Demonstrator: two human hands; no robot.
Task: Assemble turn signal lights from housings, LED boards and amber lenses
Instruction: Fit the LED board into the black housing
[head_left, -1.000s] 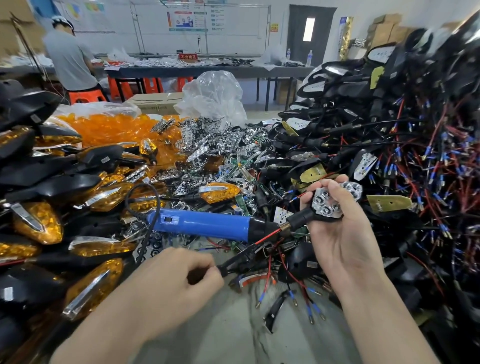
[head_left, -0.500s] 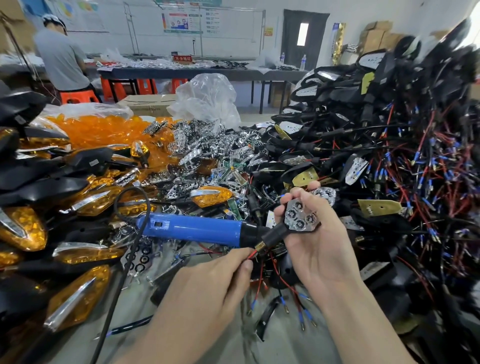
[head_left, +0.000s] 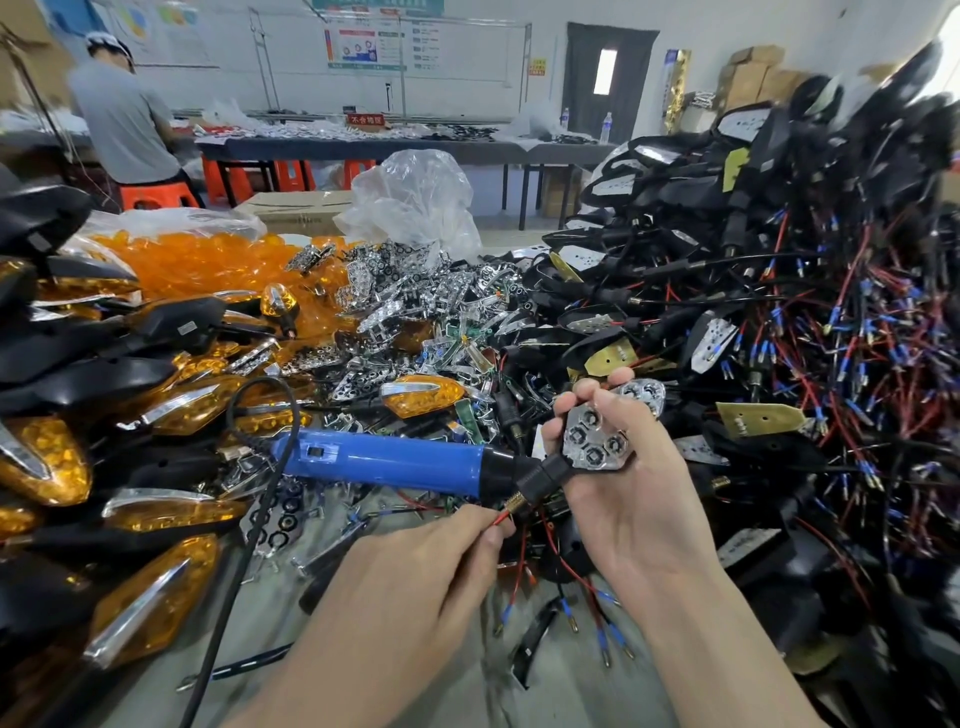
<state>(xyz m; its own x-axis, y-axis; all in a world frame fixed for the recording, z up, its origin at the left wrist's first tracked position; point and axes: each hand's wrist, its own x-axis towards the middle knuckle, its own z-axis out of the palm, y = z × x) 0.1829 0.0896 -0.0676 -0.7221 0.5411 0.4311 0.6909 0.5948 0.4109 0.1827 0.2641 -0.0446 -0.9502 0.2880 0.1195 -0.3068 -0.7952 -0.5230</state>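
At centre right, above the bench (head_left: 561, 691), the right hand (head_left: 639, 509) holds a black turn signal housing (head_left: 556, 467). Its fingers curl round it from behind, the fingertips (head_left: 584, 389) showing over the upper edge. A glossy chrome reflector (head_left: 595, 441) sits in the housing, a faceted wedge with round dark cups, its face turned up toward the camera. The long axis runs from lower left to upper right: the narrow black stem (head_left: 537, 478) points down-left and ends in a brass threaded tip (head_left: 517, 503), and the broad end points up-right. A thin red wire (head_left: 500, 517) leaves the tip. The left hand (head_left: 415, 587) pinches this wire between thumb and forefinger, just below the tip; its other fingers are hidden. A second chrome piece (head_left: 644, 392) shows behind the right fingertips; whether it is gripped cannot be told. Just left of the stem lies a smooth blue cylindrical tool (head_left: 384, 460) with a black nose, its black cable (head_left: 249, 519) looping toward the near edge. Beyond it lies a heap of loose chrome reflectors (head_left: 415, 296) and, further left, translucent amber lenses (head_left: 208, 260). Finished lights (head_left: 52, 462) with amber fronts are stacked at the left. Black housings with red and blue-tipped wires (head_left: 779, 312) are heaped high at the right. A crumpled clear plastic bag (head_left: 415, 202) stands behind, and a person (head_left: 124, 124) works at a far table.
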